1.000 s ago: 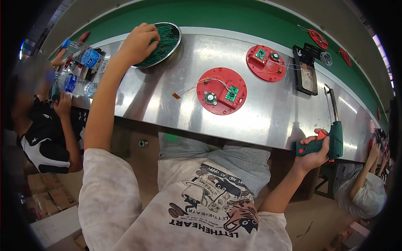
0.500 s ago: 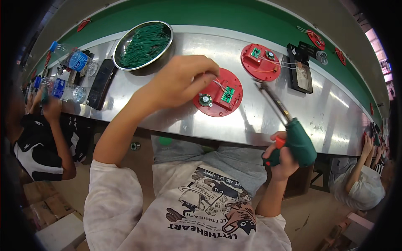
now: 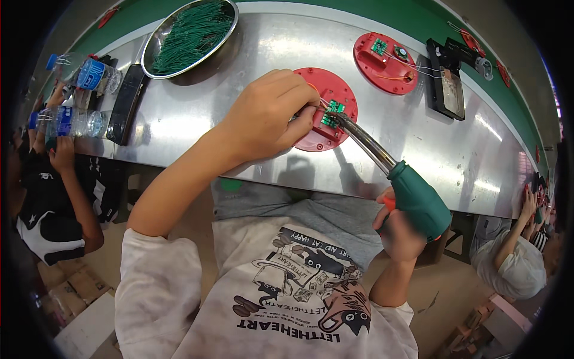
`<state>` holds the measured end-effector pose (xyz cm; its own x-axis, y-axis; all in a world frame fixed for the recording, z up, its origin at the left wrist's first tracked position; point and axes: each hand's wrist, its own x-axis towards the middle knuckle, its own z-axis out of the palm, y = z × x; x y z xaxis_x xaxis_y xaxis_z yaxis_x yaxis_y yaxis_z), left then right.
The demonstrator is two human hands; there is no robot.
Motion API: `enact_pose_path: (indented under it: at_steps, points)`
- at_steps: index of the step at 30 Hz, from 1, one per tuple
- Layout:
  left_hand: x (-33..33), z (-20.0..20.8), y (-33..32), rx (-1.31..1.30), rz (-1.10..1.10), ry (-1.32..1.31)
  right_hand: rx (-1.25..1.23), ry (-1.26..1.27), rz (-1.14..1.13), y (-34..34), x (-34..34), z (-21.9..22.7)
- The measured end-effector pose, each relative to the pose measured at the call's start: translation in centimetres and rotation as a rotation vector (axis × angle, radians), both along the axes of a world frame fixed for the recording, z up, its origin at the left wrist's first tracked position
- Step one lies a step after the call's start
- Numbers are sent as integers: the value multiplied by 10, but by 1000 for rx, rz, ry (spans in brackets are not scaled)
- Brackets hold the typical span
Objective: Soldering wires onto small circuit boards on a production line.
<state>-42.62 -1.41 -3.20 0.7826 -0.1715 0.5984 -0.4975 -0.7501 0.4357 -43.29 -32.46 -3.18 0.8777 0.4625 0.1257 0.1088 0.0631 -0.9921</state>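
My left hand (image 3: 272, 113) is closed in a pinch over the left side of a round red plastic disc (image 3: 345, 90), gripping a thin wire (image 3: 321, 102) near a small green circuit board (image 3: 335, 106). The fingers cover part of the disc and the wire's end. In my right hand (image 3: 403, 236) is a green soldering gun (image 3: 426, 206) with a red trigger, the fingers wrapped round its handle. Its long metal barrel points up and left, and the tip is at the circuit board; whether it touches cannot be told.
A steel bowl (image 3: 146, 64) of green wires stands at the back left, near a long black case (image 3: 125, 107) and plastic bottles (image 3: 89, 75). Another red disc (image 3: 373, 70), wired similarly, lies at the back right beside a black tray (image 3: 438, 99). People sit at both sides.
The soldering gun has swung left, bringing its tip from beside the disc onto the circuit board area. My left hand has moved slightly right and down, closer to the board. The view has shifted.
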Motion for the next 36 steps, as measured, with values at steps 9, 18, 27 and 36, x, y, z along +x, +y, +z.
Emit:
enact_pose_path:
  at_steps: [9, 18, 27, 36]
  points:
    - [-1, -3, 0, -6, 2, -31, -10, 14, -10, 0, 1, 5]
    - [-1, -3, 0, 9, 3, -30, -23, 45, -73, 10, 0, 18]
    - [-1, -3, 0, 15, 11, -49, -40, 123, -71, 10, 7, 27]
    - [-2, -3, 0, 28, 12, -61, 57, 58, -135, 5, 7, 15]
